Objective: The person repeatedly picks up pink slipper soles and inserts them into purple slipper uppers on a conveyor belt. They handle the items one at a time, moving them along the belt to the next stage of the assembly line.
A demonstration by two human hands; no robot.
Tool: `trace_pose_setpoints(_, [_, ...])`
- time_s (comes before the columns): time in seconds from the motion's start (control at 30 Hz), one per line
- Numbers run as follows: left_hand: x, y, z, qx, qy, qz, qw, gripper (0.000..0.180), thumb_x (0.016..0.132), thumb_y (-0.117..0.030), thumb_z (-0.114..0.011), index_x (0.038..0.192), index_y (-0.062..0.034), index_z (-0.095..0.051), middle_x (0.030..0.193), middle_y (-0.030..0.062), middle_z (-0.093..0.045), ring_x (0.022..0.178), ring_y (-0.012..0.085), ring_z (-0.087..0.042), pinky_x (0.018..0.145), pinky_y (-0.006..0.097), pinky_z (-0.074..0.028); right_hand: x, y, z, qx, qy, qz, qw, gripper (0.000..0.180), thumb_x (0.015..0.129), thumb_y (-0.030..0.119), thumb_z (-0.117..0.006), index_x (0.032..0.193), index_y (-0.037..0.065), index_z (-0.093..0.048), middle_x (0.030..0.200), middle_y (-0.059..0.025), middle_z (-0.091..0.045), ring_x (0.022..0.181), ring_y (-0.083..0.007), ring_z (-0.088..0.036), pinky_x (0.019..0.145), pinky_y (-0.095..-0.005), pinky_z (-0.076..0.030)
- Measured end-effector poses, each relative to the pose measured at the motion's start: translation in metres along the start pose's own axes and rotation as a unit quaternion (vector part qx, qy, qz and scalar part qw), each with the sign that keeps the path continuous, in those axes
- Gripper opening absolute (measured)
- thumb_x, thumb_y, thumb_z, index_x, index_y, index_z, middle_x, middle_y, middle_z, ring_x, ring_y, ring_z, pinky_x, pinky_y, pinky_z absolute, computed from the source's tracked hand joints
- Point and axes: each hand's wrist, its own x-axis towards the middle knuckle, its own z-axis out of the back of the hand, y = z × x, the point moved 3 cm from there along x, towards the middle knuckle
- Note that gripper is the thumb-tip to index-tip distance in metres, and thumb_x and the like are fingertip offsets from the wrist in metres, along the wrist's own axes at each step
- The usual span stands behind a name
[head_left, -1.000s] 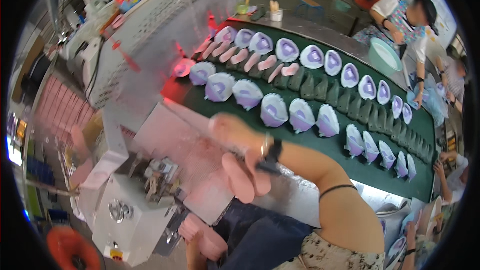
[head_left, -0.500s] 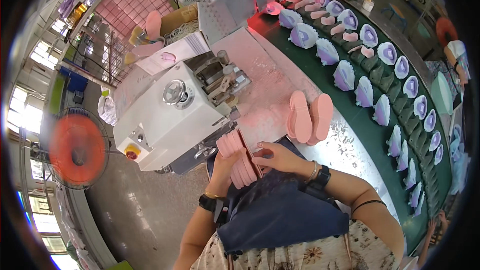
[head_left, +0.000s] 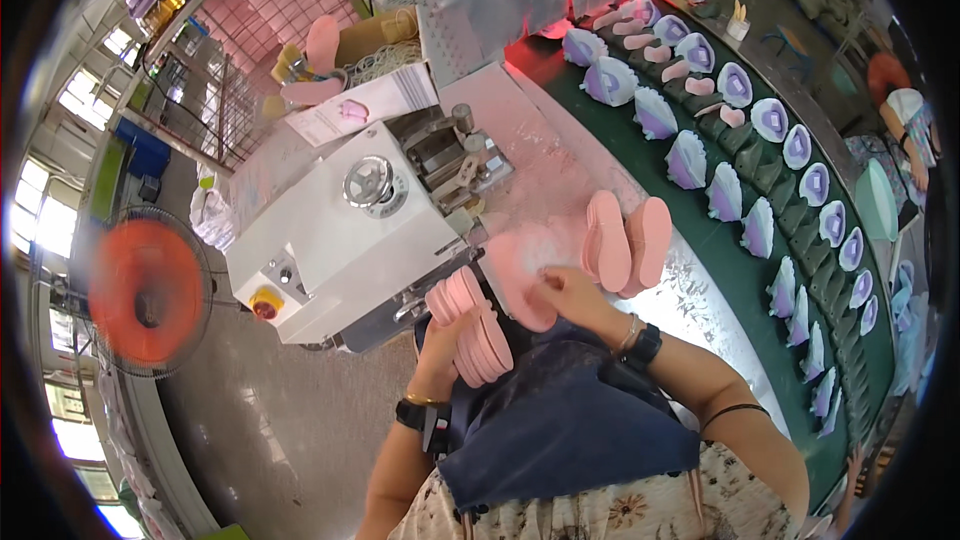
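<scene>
pink insoles (head_left: 478, 332): matt, foam-like | machine housing (head_left: 340, 240): smooth painted metal | apron (head_left: 560, 420): dark cloth

Pale pink shoe insoles (head_left: 478, 338) fill the left hand (head_left: 440, 355), one more pink insole (head_left: 518, 283) at the right hand (head_left: 565, 290). A white machine (head_left: 340, 240) carries a yellow-and-red button (head_left: 263, 304). A dark green conveyor belt (head_left: 745, 270) bears lilac-and-white shoe uppers (head_left: 690, 160). The fan (head_left: 145, 290) is orange, the apron (head_left: 570, 420) navy, the shirt (head_left: 620, 510) a cream floral print.
</scene>
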Motion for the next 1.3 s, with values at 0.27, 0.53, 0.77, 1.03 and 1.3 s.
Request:
trace_pose_setpoints(0.27, [-0.027,0.013,0.0,-0.032,0.019,0.037,0.999,0.036,0.094,-0.008,-0.056,0.127,0.0041,-0.049,0.116,0.0159,-0.062,0.103,0.0264,-0.064,0.088,0.038,-0.054,0.115,0.027,0.06,-0.113,-0.167,0.0,0.979,0.03,0.083,0.022,-0.064,0.099,-0.002,-0.065,0.088,-0.0155,-0.068,0.08,-0.0243,-0.067,0.07,-0.035,-0.052])
trace_pose_setpoints(0.53, [-0.038,0.022,0.0,-0.003,0.055,0.057,0.997,0.042,0.092,-0.009,-0.059,0.129,0.0044,-0.046,0.12,0.0173,-0.061,0.106,0.0281,-0.062,0.091,0.04,-0.053,0.135,0.068,0.082,-0.244,-0.223,0.16,0.93,0.04,0.082,0.02,-0.065,0.114,-0.002,-0.059,0.097,-0.021,-0.066,0.087,-0.036,-0.066,0.074,-0.0419,-0.051])
trace_pose_setpoints(0.77, [-0.071,0.028,-0.005,0.05,0.033,0.107,0.992,0.047,0.091,-0.014,-0.06,0.131,0.0069,-0.044,0.123,0.018,-0.059,0.111,0.0283,-0.06,0.097,0.039,-0.047,0.177,0.043,0.08,-0.16,-0.219,0.056,0.961,0.042,0.081,0.037,-0.066,0.098,-0.001,-0.068,0.094,-0.0217,-0.068,0.088,-0.0354,-0.066,0.076,-0.0433,-0.05])
trace_pose_setpoints(1.03, [-0.081,0.043,0.003,0.006,0.009,0.172,0.985,0.055,0.092,-0.037,-0.06,0.135,-0.0036,-0.047,0.126,0.0072,-0.054,0.115,0.0196,-0.051,0.099,0.033,-0.041,0.206,0.019,0.131,0.077,-0.381,0.138,0.911,0.024,0.08,0.021,-0.065,0.09,-0.001,-0.063,0.081,-0.0233,-0.067,0.073,-0.033,-0.066,0.066,-0.0416,-0.053])
trace_pose_setpoints(1.3, [-0.069,0.023,-0.034,0.06,-0.009,0.214,0.975,0.057,0.095,-0.042,-0.053,0.141,-0.0117,-0.041,0.132,0.0073,-0.05,0.121,0.0235,-0.048,0.099,0.038,-0.041,0.033,-0.127,0.384,-0.055,-0.659,-0.028,0.75,0.024,0.078,0.01,-0.059,0.098,0.001,-0.05,0.089,-0.0267,-0.065,0.085,-0.037,-0.067,0.073,-0.0475,-0.051])
